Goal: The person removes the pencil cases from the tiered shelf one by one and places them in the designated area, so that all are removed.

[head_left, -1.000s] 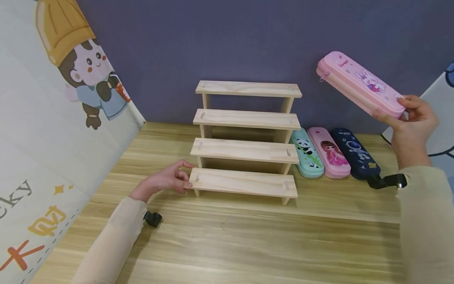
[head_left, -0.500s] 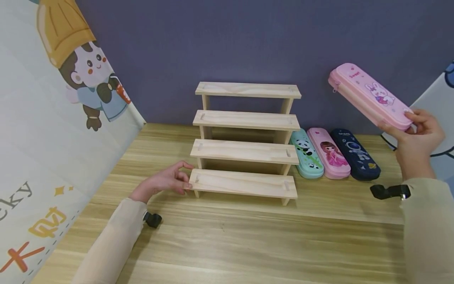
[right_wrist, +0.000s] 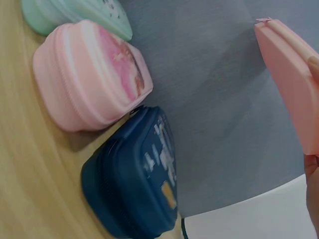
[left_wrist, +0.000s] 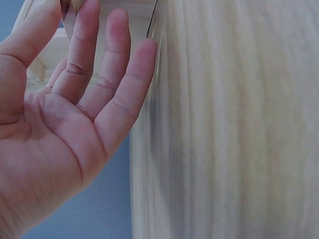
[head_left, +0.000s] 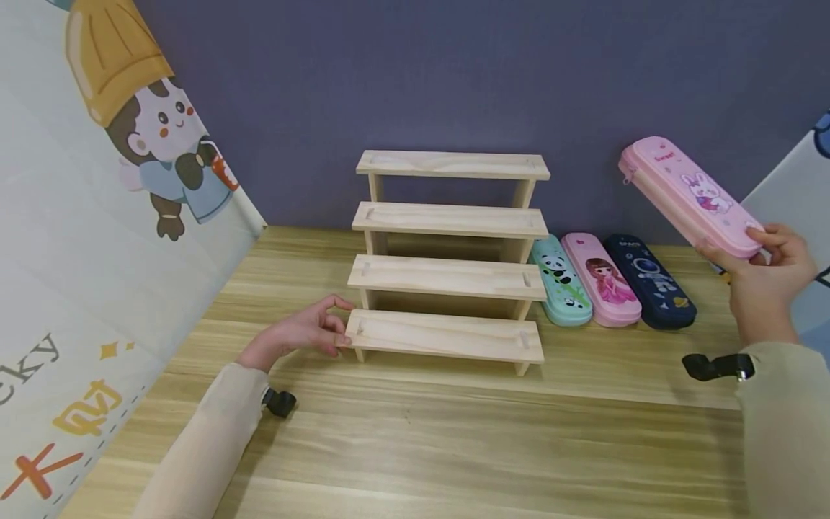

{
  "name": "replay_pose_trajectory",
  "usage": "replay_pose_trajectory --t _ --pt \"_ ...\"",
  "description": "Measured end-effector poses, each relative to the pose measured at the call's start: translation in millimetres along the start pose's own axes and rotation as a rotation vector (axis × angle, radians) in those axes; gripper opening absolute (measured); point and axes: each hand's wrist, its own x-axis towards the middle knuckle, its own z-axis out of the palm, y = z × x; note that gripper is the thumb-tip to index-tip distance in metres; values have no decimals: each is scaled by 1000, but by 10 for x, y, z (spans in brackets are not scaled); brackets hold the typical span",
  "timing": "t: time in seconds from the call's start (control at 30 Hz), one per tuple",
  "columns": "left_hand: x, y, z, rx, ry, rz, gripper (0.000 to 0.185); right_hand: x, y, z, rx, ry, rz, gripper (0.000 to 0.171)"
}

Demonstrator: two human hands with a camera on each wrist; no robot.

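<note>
Honestly, that pink rabbit pencil case looks risky: the right hand pinches only its near end between thumb and fingers, so the long body juts up and left in the air, and I think it could tip or slip out. It hangs well above the table, right of the wooden stepped rack, over the navy case in the row. The left hand rests with loose fingers touching the rack's lowest step, gripping nothing.
</note>
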Motion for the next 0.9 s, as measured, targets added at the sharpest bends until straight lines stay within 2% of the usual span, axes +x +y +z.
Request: replay_pose_trajectory --t 0.17,0.47,0.7,0.9 --pt "-1 -2 -4 -4 -1 3 65 -12 40 -83 -84 37 24 48" --pt "-3 -2 1 -4 0 5 66 -107 43 -139 -146 124 53 53" --pt "-3 -7 -3 3 -4 5 67 -17 149 -277 -244 169 85 55" --pt "1 -14 -5 6 0 5 67 21 215 -367 -401 177 72 47"
